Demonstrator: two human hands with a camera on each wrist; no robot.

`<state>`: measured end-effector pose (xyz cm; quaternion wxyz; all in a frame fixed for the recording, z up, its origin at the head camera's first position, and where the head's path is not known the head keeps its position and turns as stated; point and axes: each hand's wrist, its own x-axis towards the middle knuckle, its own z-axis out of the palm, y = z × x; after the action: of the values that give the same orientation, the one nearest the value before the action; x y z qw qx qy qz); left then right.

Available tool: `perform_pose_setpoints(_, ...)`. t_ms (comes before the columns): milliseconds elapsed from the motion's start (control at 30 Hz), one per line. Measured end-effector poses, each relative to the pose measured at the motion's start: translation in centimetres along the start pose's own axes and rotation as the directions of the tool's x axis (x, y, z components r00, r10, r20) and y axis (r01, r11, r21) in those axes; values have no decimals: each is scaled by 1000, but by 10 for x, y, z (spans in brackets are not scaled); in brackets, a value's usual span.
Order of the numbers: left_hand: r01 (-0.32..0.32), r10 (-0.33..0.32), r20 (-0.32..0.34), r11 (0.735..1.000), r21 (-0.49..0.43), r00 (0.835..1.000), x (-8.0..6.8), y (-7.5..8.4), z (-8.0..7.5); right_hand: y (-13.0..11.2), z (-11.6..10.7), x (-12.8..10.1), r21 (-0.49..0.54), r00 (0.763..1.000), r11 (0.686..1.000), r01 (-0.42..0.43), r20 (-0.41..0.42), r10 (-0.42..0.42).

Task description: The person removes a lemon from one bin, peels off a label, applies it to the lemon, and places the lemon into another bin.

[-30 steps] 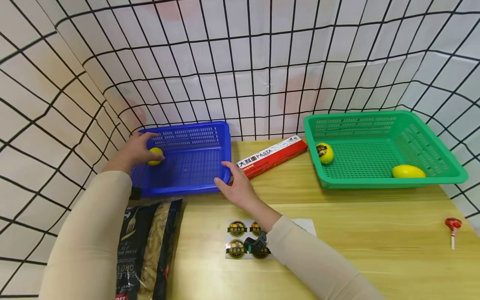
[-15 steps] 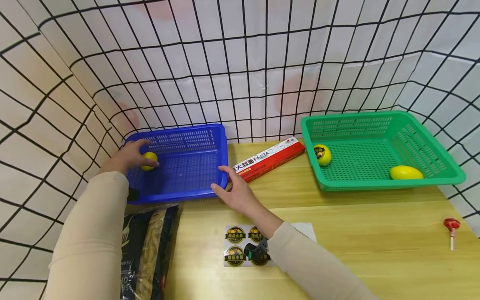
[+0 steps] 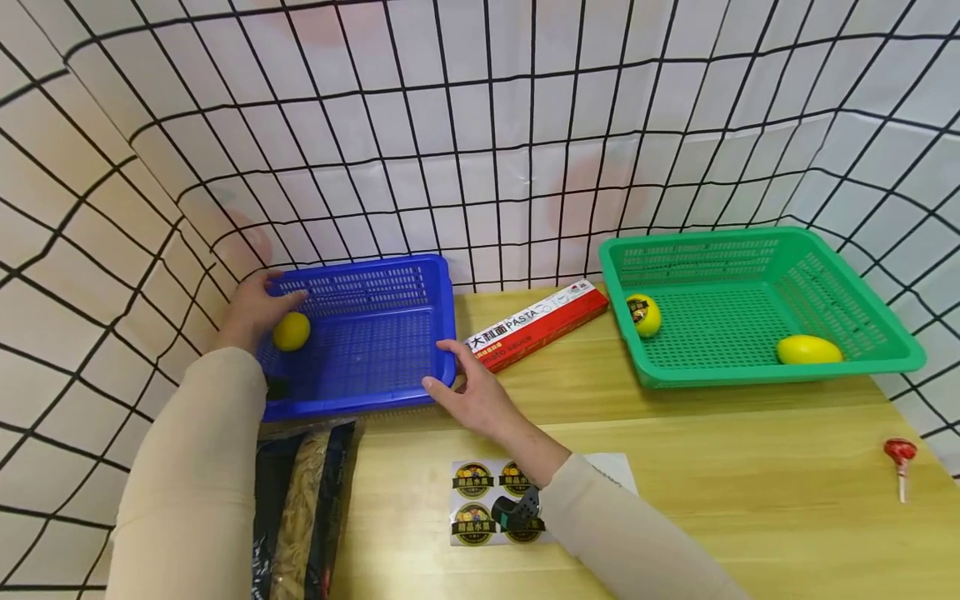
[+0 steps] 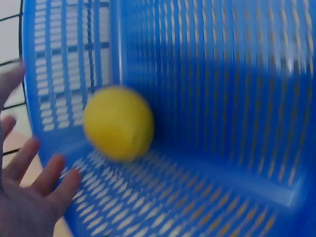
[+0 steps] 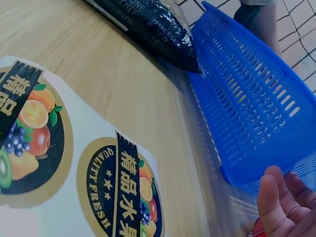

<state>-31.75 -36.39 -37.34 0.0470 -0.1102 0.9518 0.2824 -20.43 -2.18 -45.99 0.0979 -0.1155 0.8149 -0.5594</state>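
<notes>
Both hands are working at the blue basket (image 3: 360,333): my left hand (image 3: 251,312) is lying open beside the lemon (image 3: 291,331) in its left end, and my right hand (image 3: 472,396) is resting relaxed against the near right corner on the worktop (image 3: 712,467).
</notes>
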Motion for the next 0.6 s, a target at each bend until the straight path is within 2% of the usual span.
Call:
perform_pose_setpoints(67, 19, -25, -88, 998, -66, 996, 0, -1, 8, 0, 0, 0, 9, 1000, 1000, 5, 1, -5)
perform_pose_setpoints(167, 50, -62, -127, 994, -101, 990, 1, -4, 21, 1, 0, 0, 13, 1000, 1000, 4, 1, -4)
perform_pose_setpoints(367, 98, -109, -91, 988, -116, 990, 0, -11, 36, 0, 0, 1, 17, 1000, 1000, -6, 5, 6)
perform_pose_setpoints(600, 98, -101, -22, 989, -110, 995, 2, -14, 38, -2, -1, 0, 9, 1000, 1000, -14, 7, 14)
